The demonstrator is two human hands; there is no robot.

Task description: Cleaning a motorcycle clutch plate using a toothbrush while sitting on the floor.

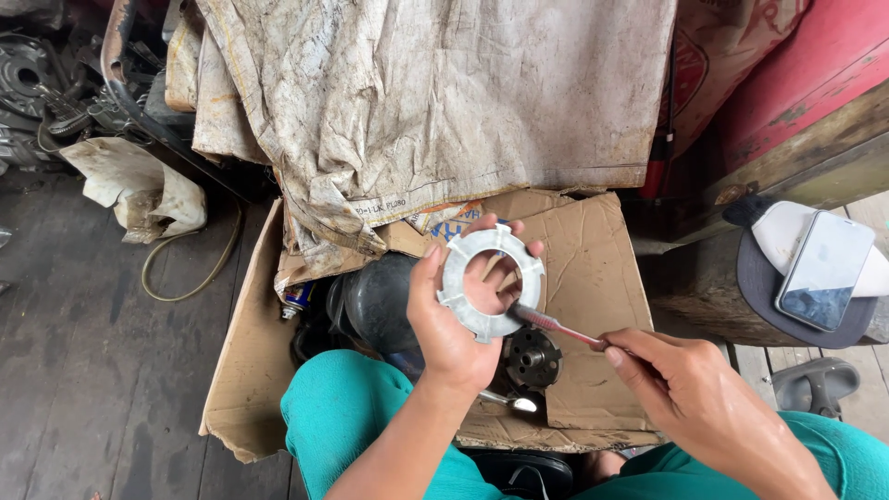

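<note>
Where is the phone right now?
In the head view, the phone lies at the far right, on a cap atop a wooden block, beyond the right hand.

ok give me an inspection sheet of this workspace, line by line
surface: flattened brown cardboard sheet on a dark plank floor
job's things: flat grey notched metal ring; thin red-handled tool, tip at the ring's lower edge
clutter: dark round metal hub, black rounded housing, stained cloth sack
grippers: left hand holds the ring; right hand holds the tool
cables: pale cord looped on the floor
surroundings: smartphone on a cap, red wall
</note>
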